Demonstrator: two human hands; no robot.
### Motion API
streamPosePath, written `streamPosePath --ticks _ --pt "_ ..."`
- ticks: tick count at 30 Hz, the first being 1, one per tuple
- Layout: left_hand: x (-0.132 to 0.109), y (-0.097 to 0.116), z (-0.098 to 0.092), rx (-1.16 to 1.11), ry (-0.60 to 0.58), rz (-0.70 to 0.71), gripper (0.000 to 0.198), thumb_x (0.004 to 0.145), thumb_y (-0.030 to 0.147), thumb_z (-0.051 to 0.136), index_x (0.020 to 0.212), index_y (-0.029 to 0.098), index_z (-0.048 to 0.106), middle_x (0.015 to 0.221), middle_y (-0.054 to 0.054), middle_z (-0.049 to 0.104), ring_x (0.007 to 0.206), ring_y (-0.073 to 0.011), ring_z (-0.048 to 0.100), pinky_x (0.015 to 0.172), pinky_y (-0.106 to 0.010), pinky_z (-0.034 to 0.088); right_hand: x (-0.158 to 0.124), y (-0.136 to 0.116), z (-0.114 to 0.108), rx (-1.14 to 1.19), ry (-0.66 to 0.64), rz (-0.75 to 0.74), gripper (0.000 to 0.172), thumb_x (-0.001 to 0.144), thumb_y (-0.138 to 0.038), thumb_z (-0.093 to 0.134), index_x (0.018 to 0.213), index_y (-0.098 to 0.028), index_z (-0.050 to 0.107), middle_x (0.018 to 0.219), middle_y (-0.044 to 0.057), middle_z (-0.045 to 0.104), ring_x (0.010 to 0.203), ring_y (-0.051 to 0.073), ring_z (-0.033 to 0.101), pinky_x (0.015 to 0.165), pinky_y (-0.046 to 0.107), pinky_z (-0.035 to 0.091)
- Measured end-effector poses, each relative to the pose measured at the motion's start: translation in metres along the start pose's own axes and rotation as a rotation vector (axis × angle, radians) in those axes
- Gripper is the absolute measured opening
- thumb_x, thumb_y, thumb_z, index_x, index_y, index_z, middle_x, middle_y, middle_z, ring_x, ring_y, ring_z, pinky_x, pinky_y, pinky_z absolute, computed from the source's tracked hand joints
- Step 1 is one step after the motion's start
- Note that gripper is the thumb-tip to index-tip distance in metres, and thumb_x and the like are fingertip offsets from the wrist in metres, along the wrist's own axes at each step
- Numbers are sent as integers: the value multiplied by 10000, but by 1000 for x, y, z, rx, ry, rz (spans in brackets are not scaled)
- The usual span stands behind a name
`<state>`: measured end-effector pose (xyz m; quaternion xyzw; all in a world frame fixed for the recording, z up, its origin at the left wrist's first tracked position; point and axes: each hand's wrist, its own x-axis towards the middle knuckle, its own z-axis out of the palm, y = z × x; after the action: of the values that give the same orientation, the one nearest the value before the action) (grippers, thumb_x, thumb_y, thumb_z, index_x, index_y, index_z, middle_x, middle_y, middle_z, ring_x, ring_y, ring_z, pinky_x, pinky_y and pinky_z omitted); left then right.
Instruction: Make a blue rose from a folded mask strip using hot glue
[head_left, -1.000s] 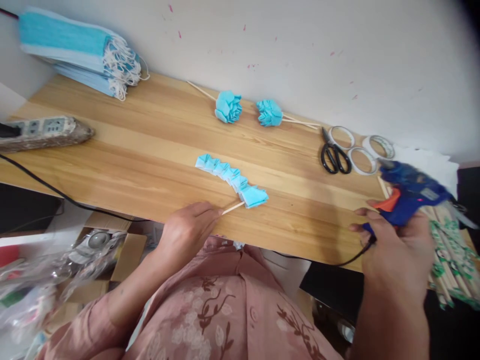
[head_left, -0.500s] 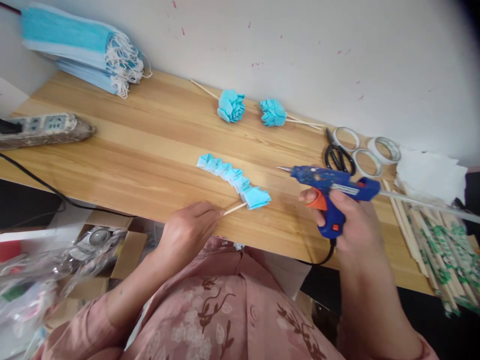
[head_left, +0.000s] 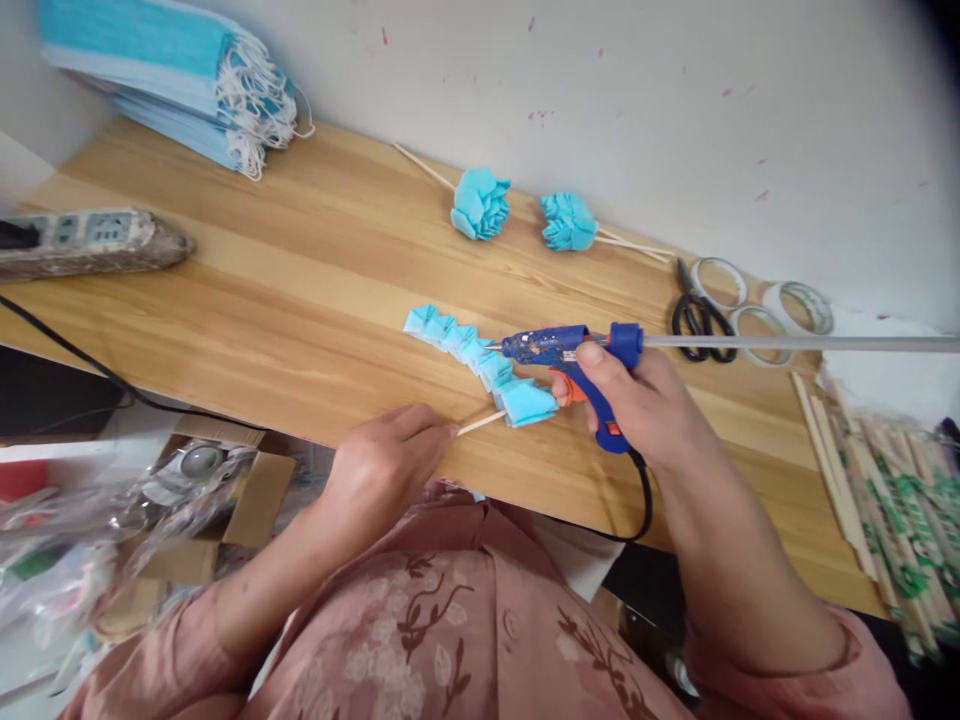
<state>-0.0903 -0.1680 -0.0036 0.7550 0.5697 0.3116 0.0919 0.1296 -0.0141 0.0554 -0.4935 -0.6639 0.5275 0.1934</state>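
Note:
My left hand (head_left: 394, 458) is closed on a thin wooden stick (head_left: 481, 423) near the table's front edge. The stick's far end meets a folded, zigzag light-blue strip (head_left: 495, 372) that lies across the wood. In my right hand (head_left: 626, 395) is a blue glue gun (head_left: 551, 345) with an orange trigger, and a long glue stick (head_left: 795, 343) juts from its back. The metal nozzle points left, over or at the middle of the strip; I cannot tell whether it touches. Two blue flowers (head_left: 481, 205) on sticks lie beyond, near the wall.
Stacked face masks (head_left: 150, 65) lie at the back left, above a power strip (head_left: 105, 240). Scissors (head_left: 703, 325), tape rolls (head_left: 799, 308) and packs of wooden sticks (head_left: 892, 500) lie at the right. An open cardboard box (head_left: 259, 500) stands below the table's left front edge.
My right hand has brought the glue gun leftward, from right of the blue strip to its middle. My left hand keeps its grip on the stick. The view has shifted slightly.

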Motion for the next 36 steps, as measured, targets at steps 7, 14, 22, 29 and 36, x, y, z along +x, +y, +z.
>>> streamPosePath --ticks 7,14,22,29,36 --pt "0 0 0 -1 13 15 208 1019 152 494 957 139 692 866 -71 705 724 -166 656 632 -268 502 3 -2 4 -4 10 41 544 790 -751 667 723 -211 669 639 22 661 403 88 475 344 227 374" --pt "2 0 -1 7 17 24 236 1029 161 474 929 152 688 869 -71 708 734 -164 658 641 -263 504 4 -6 7 -55 -33 -12 570 834 -733 636 623 -204 639 571 19 612 401 86 475 358 227 378" --pt "0 0 0 -5 6 1 221 1019 148 476 960 152 689 872 -60 699 736 -164 657 650 -266 508 4 -7 6 -100 -15 16 525 857 -666 645 623 -196 637 585 17 617 400 77 476 361 219 384" --pt "0 0 0 5 -13 -8 220 1015 143 481 938 159 687 904 -61 716 768 -160 669 663 -262 522 -11 -15 -5 -108 99 38 468 822 -639 695 897 -178 738 728 30 705 391 62 457 338 206 367" --pt "-1 0 1 13 -3 -8 208 1006 135 489 973 172 691 906 -56 717 802 -160 682 679 -259 541 -19 -9 -13 -133 37 29 513 862 -657 638 899 -152 717 727 30 685 420 53 471 370 189 372"
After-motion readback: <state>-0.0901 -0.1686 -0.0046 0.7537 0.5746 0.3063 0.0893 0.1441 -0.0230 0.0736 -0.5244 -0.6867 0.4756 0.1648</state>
